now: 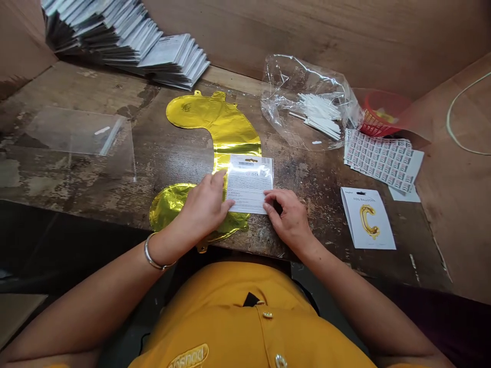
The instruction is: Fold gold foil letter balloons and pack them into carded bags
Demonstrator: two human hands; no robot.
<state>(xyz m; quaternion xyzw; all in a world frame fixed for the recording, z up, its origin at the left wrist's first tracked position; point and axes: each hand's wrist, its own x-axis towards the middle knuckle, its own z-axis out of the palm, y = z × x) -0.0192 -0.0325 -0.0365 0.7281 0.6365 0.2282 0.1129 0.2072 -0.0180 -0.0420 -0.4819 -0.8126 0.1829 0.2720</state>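
Observation:
A flat gold foil balloon [220,128] lies across the worn wooden table [161,153]. On its middle rests a white printed card [250,181]. My left hand [203,207] presses down on the card's left edge and the foil, fingers together and flat. My right hand [287,214] pinches the card's lower right corner with curled fingers. A silver bangle sits on my left wrist.
Stacks of white cards [126,36] sit at the back left. A clear sleeve [76,130] lies at left. A plastic bag of white sticks [310,105], a red basket [378,115], a sticker sheet [381,158] and a folded "C" balloon card [368,217] are at right. Wooden walls surround the table.

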